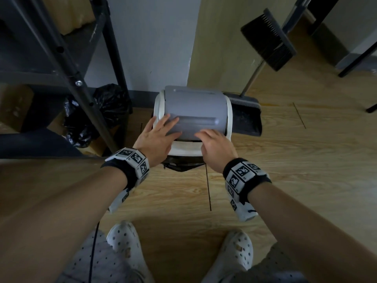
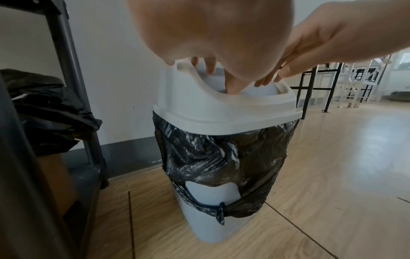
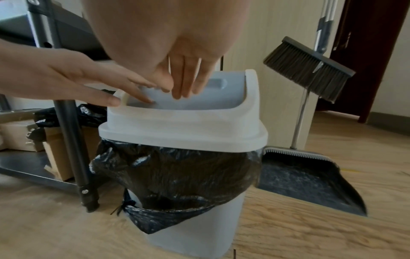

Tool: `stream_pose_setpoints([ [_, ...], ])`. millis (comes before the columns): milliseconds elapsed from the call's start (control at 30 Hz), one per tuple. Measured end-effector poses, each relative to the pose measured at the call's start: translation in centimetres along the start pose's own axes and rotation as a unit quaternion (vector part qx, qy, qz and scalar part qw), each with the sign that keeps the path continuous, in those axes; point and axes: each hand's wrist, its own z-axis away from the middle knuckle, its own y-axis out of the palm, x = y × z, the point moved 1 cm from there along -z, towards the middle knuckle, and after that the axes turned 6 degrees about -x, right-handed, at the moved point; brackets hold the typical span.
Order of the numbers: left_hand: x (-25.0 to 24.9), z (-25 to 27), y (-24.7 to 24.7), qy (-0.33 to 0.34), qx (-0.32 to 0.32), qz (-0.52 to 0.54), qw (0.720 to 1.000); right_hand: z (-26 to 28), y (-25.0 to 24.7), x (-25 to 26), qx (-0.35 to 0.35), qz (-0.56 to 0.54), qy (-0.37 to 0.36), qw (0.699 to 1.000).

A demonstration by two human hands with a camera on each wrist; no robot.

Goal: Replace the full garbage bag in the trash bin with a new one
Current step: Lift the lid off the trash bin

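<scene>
Our left hand (image 1: 155, 137) and right hand (image 1: 215, 144) lie with fingers straight, flat on the swing lid (image 1: 195, 111) of the trash bin (image 3: 190, 226) on the floor by the wall. The lid frame (image 2: 221, 112) looks light and stiff; we'd grip its side rims. The garbage bag (image 2: 221, 157) is soft, likely heavy.

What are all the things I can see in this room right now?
Grey plastic trash bin: one, on the wooden floor by the wall.
White lid frame with grey swing flap: one, on the bin.
Black garbage bag: one, folded over the bin's rim, tied.
Grey broom: one, right of the bin.
Dark dustpan: one, below the broom.
Dark metal shelf: one, left.
White perforated shoes: two.
Left hand, right hand: fingers on the flap.
</scene>
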Motion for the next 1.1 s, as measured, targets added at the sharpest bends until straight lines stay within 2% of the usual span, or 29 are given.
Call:
stream_pose_setpoints([
  [133, 0.3, -0.1, -0.3, -0.02, -0.01, 0.062, 0.998, 0.1, -0.3, -1.7, -0.052, 0.031, 0.039, 0.997],
  [300, 1.2, -0.7, -1.2, -0.085, -0.027, 0.149, 0.985, -0.4, -0.6, -3.1, -0.033, -0.023, 0.124, 0.991],
  [467, 1.6, -1.8, -2.2, -0.187, -0.023, 0.29, 0.938, -1.8, -1.2, -4.1, -0.1, -0.097, 0.17, 0.975],
  [600, 2.1, -2.6, -1.6, -0.272, -0.046, 0.399, 0.874, -2.8, -1.8, -5.0, -0.107, -0.186, 0.251, 0.944],
  [700, 2.5, -3.0, -1.2, -0.296, -0.054, 0.455, 0.838, -3.3, -1.3, -6.0, -0.109, -0.245, 0.301, 0.915],
  [800, 2.9, -3.3, -1.0, -0.313, -0.054, 0.476, 0.82, -3.4, -0.6, -6.9, -0.103, -0.278, 0.347, 0.89],
  [900, 3.2, -3.5, -0.8, -0.336, -0.038, 0.488, 0.805, -3.4, -0.2, -7.3, -0.098, -0.319, 0.358, 0.872],
  [1100, 3.2, -4.0, -1.2, -0.352, -0.038, 0.502, 0.789, -3.5, -0.7, -7.5, -0.098, -0.329, 0.352, 0.871],
])
